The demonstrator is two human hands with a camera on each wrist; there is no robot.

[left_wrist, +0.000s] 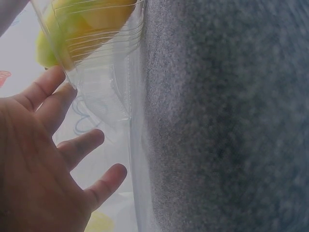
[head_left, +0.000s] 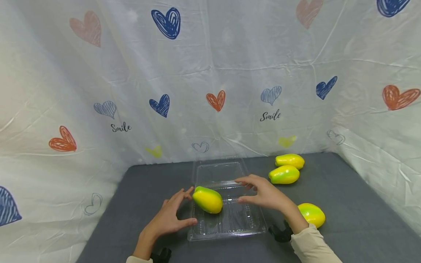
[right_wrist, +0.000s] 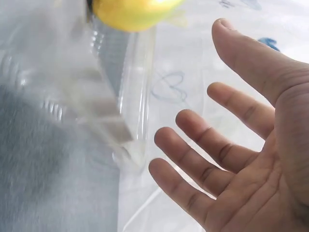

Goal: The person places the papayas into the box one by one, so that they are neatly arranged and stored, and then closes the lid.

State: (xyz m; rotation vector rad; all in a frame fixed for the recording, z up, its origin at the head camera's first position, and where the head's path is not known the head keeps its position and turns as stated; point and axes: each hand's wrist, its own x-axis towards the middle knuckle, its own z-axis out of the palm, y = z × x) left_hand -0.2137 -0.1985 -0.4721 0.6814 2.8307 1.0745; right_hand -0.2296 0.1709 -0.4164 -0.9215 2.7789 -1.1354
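A yellow-green papaya point(head_left: 208, 200) lies tilted in the left part of a clear plastic clamshell box point(head_left: 238, 217), whose lid point(head_left: 220, 173) is folded back toward the curtain. Beside the papaya, at the box's left wall, is my left hand point(head_left: 169, 213), fingers spread and thumb apart. In the left wrist view its fingertips come right up to the clear wall point(left_wrist: 96, 48). My right hand point(head_left: 264, 191) hovers over the box's right side, fingers loosely bent with nothing in them. The right wrist view shows that palm point(right_wrist: 241, 183) facing the box, with the papaya point(right_wrist: 133, 12) beyond.
Two more papayas, one point(head_left: 289, 160) behind the other point(head_left: 284, 174), lie at the back right of the dark grey table point(head_left: 131, 204). Another papaya point(head_left: 311, 214) sits partly behind my right forearm. A white curtain point(head_left: 184, 73) with printed hearts hangs behind and along the sides.
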